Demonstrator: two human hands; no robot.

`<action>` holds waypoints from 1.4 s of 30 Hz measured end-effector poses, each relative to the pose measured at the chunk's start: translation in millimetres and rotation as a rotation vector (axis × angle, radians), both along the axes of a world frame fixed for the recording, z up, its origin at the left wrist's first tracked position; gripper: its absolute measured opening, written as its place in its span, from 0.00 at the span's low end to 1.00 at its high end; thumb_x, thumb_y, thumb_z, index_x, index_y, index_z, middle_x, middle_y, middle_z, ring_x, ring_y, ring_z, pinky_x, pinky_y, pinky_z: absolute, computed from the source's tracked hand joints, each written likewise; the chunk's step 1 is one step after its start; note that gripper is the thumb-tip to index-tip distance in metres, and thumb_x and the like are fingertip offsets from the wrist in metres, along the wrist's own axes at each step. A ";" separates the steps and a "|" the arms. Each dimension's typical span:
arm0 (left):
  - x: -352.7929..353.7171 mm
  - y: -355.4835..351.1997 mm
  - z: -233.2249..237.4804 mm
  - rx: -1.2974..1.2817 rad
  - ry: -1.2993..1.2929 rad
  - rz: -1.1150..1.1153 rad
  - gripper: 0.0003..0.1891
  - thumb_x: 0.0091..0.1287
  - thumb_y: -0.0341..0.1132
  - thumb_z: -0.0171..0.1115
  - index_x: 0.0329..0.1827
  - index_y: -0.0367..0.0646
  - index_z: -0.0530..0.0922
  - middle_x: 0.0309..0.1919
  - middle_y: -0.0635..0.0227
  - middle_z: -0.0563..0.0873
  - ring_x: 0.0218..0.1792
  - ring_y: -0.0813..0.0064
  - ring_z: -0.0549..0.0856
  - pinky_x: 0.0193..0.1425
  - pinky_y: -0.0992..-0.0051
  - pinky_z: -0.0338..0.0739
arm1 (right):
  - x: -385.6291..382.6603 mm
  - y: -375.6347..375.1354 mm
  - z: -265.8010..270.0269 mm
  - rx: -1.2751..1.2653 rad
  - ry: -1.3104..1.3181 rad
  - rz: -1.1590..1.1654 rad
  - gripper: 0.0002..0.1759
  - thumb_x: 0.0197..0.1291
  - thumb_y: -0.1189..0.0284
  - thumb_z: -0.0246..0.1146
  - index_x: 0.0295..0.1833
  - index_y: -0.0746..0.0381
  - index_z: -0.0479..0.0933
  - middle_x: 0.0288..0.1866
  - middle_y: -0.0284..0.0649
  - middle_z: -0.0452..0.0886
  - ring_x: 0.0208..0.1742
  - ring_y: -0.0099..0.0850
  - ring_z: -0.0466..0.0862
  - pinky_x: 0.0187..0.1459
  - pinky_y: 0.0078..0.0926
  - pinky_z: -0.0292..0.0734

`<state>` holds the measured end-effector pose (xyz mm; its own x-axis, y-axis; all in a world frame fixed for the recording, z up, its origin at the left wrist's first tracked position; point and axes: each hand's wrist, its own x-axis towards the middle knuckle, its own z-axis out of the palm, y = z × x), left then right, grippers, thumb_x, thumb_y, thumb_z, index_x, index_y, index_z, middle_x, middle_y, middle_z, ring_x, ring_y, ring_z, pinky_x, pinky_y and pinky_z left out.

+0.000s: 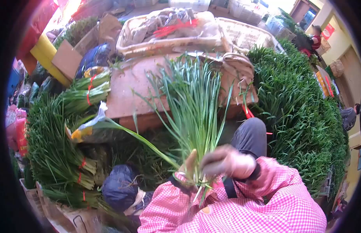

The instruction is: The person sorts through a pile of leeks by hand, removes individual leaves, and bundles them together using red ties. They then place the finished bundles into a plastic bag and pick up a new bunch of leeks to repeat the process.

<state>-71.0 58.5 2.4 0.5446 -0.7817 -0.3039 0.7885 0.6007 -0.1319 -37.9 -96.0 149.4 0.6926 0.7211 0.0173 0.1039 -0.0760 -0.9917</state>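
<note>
A loose bunch of long green leafy stalks (194,105) stands upright in front of me, its leaves leaning over a brown board (126,91). Low on the pale stems, my left hand (188,165) is wrapped round the bunch, mostly hidden behind it. One stalk sticks out to the left from that hand. My right hand (227,162), gloved and blurred by motion, is at the right side of the stem bases with its fingers curled; what it holds, if anything, cannot be made out.
Bundles tied with red bands (89,91) lie at the left. A large heap of greens (297,116) fills the right. Behind the board stand a white basket (130,48) with red strips and another basket (246,35). A dark bag (118,188) sits lower left. A person (316,39) is far right.
</note>
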 end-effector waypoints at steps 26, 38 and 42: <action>-0.2 -5.1 20.8 -0.102 -0.276 0.139 0.48 0.56 0.57 0.64 0.72 0.38 0.51 0.64 0.44 0.65 0.56 0.50 0.77 0.49 0.47 0.79 | 6.5 -69.6 -42.2 -0.649 -0.213 -0.252 0.11 0.53 0.67 0.63 0.38 0.62 0.78 0.27 0.41 0.79 0.28 0.35 0.81 0.32 0.31 0.75; 7.3 -3.2 8.7 0.244 0.065 -0.027 0.21 0.64 0.40 0.59 0.55 0.35 0.72 0.39 0.52 0.84 0.38 0.59 0.85 0.41 0.59 0.84 | -26.5 -56.3 -3.3 -0.052 0.587 0.368 0.10 0.59 0.73 0.62 0.43 0.69 0.77 0.33 0.41 0.80 0.36 0.26 0.80 0.39 0.22 0.74; 9.6 2.3 7.1 0.145 0.065 -0.050 0.23 0.64 0.39 0.58 0.58 0.34 0.71 0.41 0.52 0.83 0.39 0.58 0.85 0.42 0.59 0.84 | 2.7 -87.5 4.9 0.180 -0.232 0.349 0.12 0.61 0.72 0.59 0.48 0.65 0.78 0.38 0.40 0.81 0.40 0.35 0.81 0.40 0.28 0.77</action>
